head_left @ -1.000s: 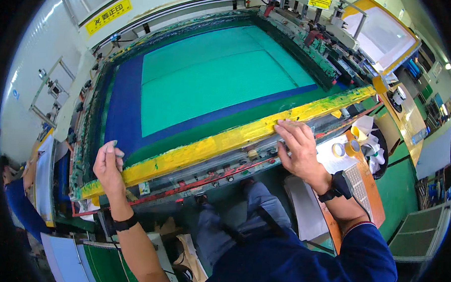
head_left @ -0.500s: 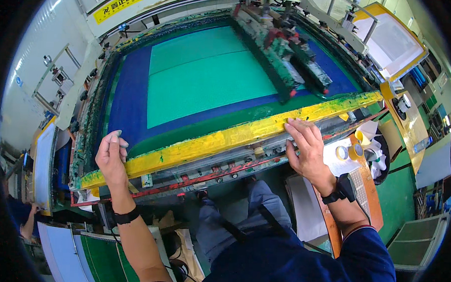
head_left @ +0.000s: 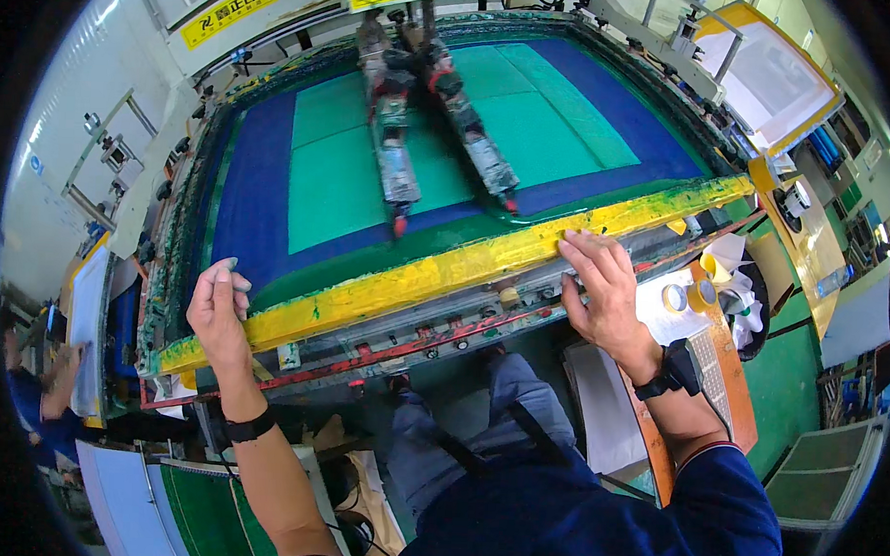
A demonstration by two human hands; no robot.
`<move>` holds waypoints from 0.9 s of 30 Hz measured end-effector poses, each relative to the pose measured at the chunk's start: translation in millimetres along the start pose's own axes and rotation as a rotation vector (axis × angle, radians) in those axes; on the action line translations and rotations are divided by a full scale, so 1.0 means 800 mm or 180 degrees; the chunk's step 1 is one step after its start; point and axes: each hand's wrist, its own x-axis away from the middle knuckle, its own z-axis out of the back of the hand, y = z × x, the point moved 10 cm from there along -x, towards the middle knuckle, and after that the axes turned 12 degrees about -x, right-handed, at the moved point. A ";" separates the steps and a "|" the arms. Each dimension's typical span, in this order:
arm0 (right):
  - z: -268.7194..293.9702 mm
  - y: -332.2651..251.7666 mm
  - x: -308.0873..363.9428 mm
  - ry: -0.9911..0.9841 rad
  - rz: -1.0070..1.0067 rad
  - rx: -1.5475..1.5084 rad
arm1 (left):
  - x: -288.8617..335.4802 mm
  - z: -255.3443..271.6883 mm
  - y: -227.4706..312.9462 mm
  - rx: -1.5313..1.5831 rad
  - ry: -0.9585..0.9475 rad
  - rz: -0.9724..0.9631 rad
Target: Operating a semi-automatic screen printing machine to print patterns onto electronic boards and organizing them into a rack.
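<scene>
A large printing screen (head_left: 257,173) with green ink and a dark blue border lies in front of me. Its near frame bar (head_left: 445,270) is wrapped in ink-smeared yellow tape. My right hand (head_left: 601,288) is open, its fingers laid over the top of this bar right of the middle. At the bar's left end is my left hand (head_left: 220,314), fingers curled in, with nothing visible in them; one fingertip is smudged. Two ink-caked squeegee arms (head_left: 395,159) hang over the middle of the mesh, their red-tipped near ends pointing toward me.
A red rail (head_left: 413,347) runs below the near bar. To the right, tape rolls (head_left: 700,295) lie by papers, near a wooden board (head_left: 739,406) and a black bin (head_left: 758,309). A framed screen (head_left: 766,78) leans at far right. Another person (head_left: 54,392) is at far left.
The squeegee arms have swept left from the right side to the middle of the screen, uncovering its right part. My hands have hardly moved. The person at far left has shifted.
</scene>
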 end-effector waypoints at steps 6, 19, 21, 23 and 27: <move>0.002 0.002 0.004 -0.0066 -0.0033 0.0041 | 0.003 -0.001 0.002 0.0034 0.0014 0.0078; 0.008 -0.001 0.005 -0.0052 -0.0043 0.0013 | 0.010 -0.002 0.011 0.0128 -0.0001 0.0035; 0.009 -0.002 0.005 -0.0059 -0.0036 -0.0009 | 0.009 -0.001 0.009 0.0150 -0.0001 -0.0001; 0.009 -0.001 0.005 -0.0087 -0.0051 0.0072 | 0.010 -0.005 0.005 0.0176 0.0007 0.0012; 0.010 0.001 0.009 -0.0068 -0.0052 0.0087 | 0.009 -0.007 0.009 0.0164 0.0012 0.0025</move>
